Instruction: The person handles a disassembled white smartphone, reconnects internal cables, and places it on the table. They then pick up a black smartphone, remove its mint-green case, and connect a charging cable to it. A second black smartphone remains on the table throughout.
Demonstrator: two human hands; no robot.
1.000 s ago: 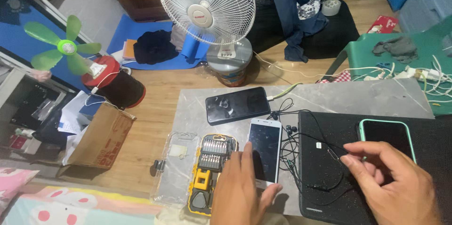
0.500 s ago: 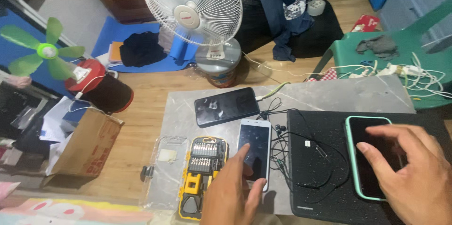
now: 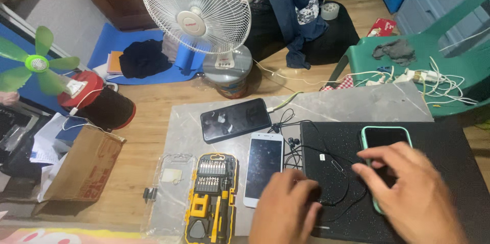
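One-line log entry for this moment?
left hand: resting beside white phone | right hand: on green-cased phone | surface: black mat

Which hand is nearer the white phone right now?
Left. The left hand sits right beside the white phone, at its lower right edge. The right hand is farther right, fingers on the green-cased phone.

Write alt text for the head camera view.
A right hand rests on a green-cased phone on a black mat, while the left hand sits beside a white phone. A black phone, a yellow screwdriver kit and tangled earphones lie nearby.
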